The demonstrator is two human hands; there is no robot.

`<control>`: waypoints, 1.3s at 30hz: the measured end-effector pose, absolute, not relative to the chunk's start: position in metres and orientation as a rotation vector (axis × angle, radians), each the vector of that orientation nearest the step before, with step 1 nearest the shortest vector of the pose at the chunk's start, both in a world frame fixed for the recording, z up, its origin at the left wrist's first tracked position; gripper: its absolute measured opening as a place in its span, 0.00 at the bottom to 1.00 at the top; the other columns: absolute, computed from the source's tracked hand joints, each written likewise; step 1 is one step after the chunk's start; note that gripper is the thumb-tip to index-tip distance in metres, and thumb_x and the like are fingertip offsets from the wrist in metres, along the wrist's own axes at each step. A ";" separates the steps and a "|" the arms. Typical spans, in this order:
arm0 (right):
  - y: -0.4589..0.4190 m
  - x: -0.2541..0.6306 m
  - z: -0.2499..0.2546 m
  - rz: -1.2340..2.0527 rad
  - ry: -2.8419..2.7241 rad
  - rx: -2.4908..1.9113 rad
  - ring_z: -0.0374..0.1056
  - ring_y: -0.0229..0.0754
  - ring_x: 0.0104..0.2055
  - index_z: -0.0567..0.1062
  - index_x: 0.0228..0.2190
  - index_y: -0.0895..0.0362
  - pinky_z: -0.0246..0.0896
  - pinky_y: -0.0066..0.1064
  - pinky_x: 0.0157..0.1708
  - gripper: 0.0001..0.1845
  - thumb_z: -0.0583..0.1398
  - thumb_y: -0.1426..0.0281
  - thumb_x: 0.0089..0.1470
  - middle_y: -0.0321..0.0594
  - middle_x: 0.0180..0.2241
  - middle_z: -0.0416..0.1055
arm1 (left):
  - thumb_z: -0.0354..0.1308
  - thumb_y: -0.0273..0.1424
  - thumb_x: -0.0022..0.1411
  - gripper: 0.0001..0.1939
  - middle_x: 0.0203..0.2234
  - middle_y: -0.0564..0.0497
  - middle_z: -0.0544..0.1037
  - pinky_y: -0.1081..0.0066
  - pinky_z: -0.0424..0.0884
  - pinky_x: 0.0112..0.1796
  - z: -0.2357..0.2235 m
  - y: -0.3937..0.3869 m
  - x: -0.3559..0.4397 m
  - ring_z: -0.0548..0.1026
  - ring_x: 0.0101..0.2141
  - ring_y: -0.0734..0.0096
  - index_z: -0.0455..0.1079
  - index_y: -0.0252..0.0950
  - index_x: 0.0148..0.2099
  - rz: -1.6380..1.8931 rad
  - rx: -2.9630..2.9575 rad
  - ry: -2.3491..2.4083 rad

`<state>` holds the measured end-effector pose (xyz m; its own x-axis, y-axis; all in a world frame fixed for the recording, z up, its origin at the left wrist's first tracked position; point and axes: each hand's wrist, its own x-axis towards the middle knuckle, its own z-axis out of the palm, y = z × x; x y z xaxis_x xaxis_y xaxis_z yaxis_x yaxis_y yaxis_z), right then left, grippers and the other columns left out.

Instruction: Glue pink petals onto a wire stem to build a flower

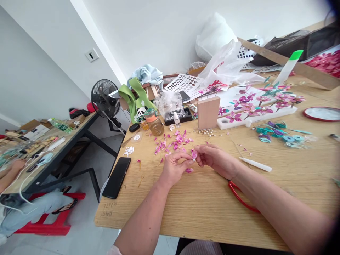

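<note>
Both my hands meet over the middle of the wooden table [202, 209]. My left hand [174, 166] and my right hand [214, 157] pinch a small pink petal flower [194, 154] between their fingertips. A loose pink petal [189, 170] lies just under my left fingers. Several more pink petals [174, 141] are scattered on the table just beyond my hands. A cluster of small pearl beads [208, 132] lies in front of a wooden block [208, 112].
A black phone [117, 177] lies near the left table edge. A white pen-like tool [256, 164] and red-handled scissors [239, 196] sit by my right forearm. A glass jar [154, 122], a white foam board with finished flowers [256, 106], teal paper coils [276, 131] and a fan [105, 98] stand farther back. Another person sits at the left table [39, 152].
</note>
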<state>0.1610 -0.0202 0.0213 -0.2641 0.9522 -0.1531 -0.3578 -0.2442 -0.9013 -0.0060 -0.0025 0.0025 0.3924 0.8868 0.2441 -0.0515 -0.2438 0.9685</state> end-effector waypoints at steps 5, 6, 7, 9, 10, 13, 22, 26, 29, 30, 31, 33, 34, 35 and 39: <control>-0.021 0.161 0.021 1.679 -0.957 -0.906 0.57 0.35 0.23 0.70 0.19 0.58 0.52 0.29 0.25 0.19 0.64 0.56 0.46 0.35 0.20 0.64 | 0.64 0.32 0.52 0.04 0.29 0.49 0.77 0.67 0.70 0.40 0.003 -0.001 -0.007 0.73 0.34 0.70 0.76 0.37 0.30 1.126 1.664 0.754; -0.021 0.161 0.022 1.672 -0.976 -0.907 0.57 0.35 0.23 0.70 0.19 0.58 0.51 0.29 0.25 0.18 0.64 0.57 0.46 0.35 0.20 0.64 | 0.64 0.33 0.53 0.05 0.29 0.49 0.77 0.66 0.70 0.41 0.003 -0.001 -0.007 0.73 0.34 0.69 0.76 0.37 0.30 1.122 1.676 0.761; -0.021 0.161 0.023 1.663 -0.999 -0.911 0.57 0.35 0.23 0.70 0.19 0.58 0.51 0.29 0.25 0.19 0.65 0.57 0.45 0.35 0.20 0.64 | 0.64 0.33 0.53 0.05 0.29 0.49 0.77 0.65 0.69 0.41 0.003 -0.001 -0.007 0.73 0.34 0.68 0.76 0.36 0.31 1.114 1.683 0.770; -0.021 0.160 0.024 1.647 -1.049 -0.930 0.56 0.35 0.22 0.70 0.19 0.59 0.50 0.29 0.24 0.19 0.67 0.57 0.42 0.34 0.19 0.63 | 0.64 0.34 0.53 0.06 0.29 0.48 0.77 0.65 0.69 0.42 0.003 -0.001 -0.008 0.73 0.35 0.68 0.76 0.36 0.31 1.102 1.691 0.783; -0.021 0.160 0.025 1.637 -1.073 -0.940 0.56 0.34 0.22 0.70 0.19 0.59 0.49 0.29 0.24 0.20 0.67 0.56 0.41 0.34 0.19 0.62 | 0.64 0.34 0.53 0.07 0.30 0.48 0.77 0.64 0.69 0.42 0.002 -0.001 -0.008 0.73 0.35 0.68 0.76 0.36 0.31 1.097 1.692 0.786; -0.020 0.160 0.024 1.602 -1.135 -0.957 0.55 0.33 0.21 0.70 0.20 0.59 0.47 0.29 0.23 0.21 0.68 0.55 0.39 0.34 0.19 0.62 | 0.64 0.34 0.53 0.06 0.30 0.49 0.77 0.63 0.69 0.43 0.000 -0.001 -0.009 0.74 0.36 0.67 0.75 0.36 0.32 1.083 1.679 0.785; -0.021 0.160 0.025 1.625 -1.054 -0.897 0.56 0.34 0.22 0.69 0.19 0.58 0.50 0.29 0.24 0.24 0.64 0.51 0.46 0.34 0.19 0.63 | 0.64 0.35 0.53 0.06 0.29 0.49 0.77 0.64 0.69 0.42 0.002 -0.001 -0.008 0.73 0.34 0.68 0.76 0.37 0.31 1.125 1.688 0.762; -0.022 0.161 0.026 1.639 -1.031 -0.886 0.57 0.35 0.23 0.70 0.20 0.58 0.52 0.29 0.25 0.23 0.63 0.51 0.47 0.36 0.20 0.64 | 0.64 0.35 0.52 0.07 0.28 0.49 0.77 0.65 0.69 0.41 0.006 -0.002 -0.007 0.73 0.34 0.69 0.76 0.37 0.30 1.151 1.686 0.773; -0.021 0.161 0.024 1.605 -1.101 -0.911 0.57 0.34 0.22 0.71 0.20 0.59 0.50 0.29 0.25 0.20 0.67 0.55 0.42 0.35 0.20 0.63 | 0.64 0.35 0.53 0.07 0.28 0.49 0.77 0.64 0.69 0.42 0.006 -0.002 -0.007 0.73 0.34 0.68 0.76 0.37 0.30 1.143 1.711 0.777; -0.020 0.161 0.024 1.593 -1.127 -0.923 0.57 0.34 0.22 0.71 0.20 0.59 0.50 0.28 0.24 0.20 0.68 0.56 0.40 0.34 0.19 0.63 | 0.64 0.35 0.53 0.06 0.29 0.49 0.77 0.64 0.69 0.42 0.005 -0.002 -0.007 0.73 0.34 0.68 0.76 0.38 0.30 1.137 1.717 0.779; -0.020 0.161 0.024 1.581 -1.146 -0.933 0.56 0.34 0.22 0.72 0.20 0.59 0.49 0.28 0.24 0.19 0.68 0.56 0.39 0.34 0.19 0.63 | 0.64 0.35 0.53 0.06 0.29 0.49 0.77 0.64 0.69 0.42 0.004 -0.001 -0.007 0.73 0.34 0.68 0.76 0.38 0.31 1.131 1.720 0.782; -0.019 0.160 0.023 1.562 -1.169 -0.944 0.56 0.34 0.22 0.72 0.21 0.59 0.49 0.28 0.23 0.19 0.69 0.56 0.38 0.34 0.19 0.63 | 0.64 0.35 0.53 0.06 0.30 0.49 0.77 0.64 0.69 0.42 0.002 -0.001 -0.007 0.73 0.35 0.67 0.76 0.38 0.31 1.121 1.721 0.787; -0.020 0.160 0.024 1.558 -1.175 -0.945 0.56 0.34 0.22 0.72 0.21 0.59 0.49 0.28 0.23 0.19 0.69 0.56 0.38 0.34 0.19 0.63 | 0.64 0.35 0.53 0.06 0.30 0.49 0.77 0.64 0.69 0.42 0.001 -0.001 -0.007 0.74 0.35 0.67 0.76 0.38 0.31 1.122 1.722 0.788; -0.020 0.160 0.024 1.560 -1.172 -0.942 0.56 0.34 0.22 0.72 0.21 0.59 0.49 0.28 0.23 0.20 0.69 0.55 0.39 0.34 0.19 0.63 | 0.64 0.35 0.53 0.06 0.30 0.49 0.77 0.64 0.69 0.42 0.001 -0.001 -0.008 0.74 0.35 0.68 0.76 0.38 0.31 1.129 1.724 0.785; -0.021 0.160 0.025 1.612 -1.056 -0.907 0.58 0.35 0.23 0.72 0.21 0.59 0.53 0.29 0.25 0.24 0.63 0.49 0.46 0.37 0.21 0.65 | 0.64 0.34 0.53 0.05 0.30 0.49 0.77 0.65 0.69 0.41 0.004 -0.001 -0.008 0.74 0.34 0.69 0.76 0.38 0.31 1.188 1.727 0.760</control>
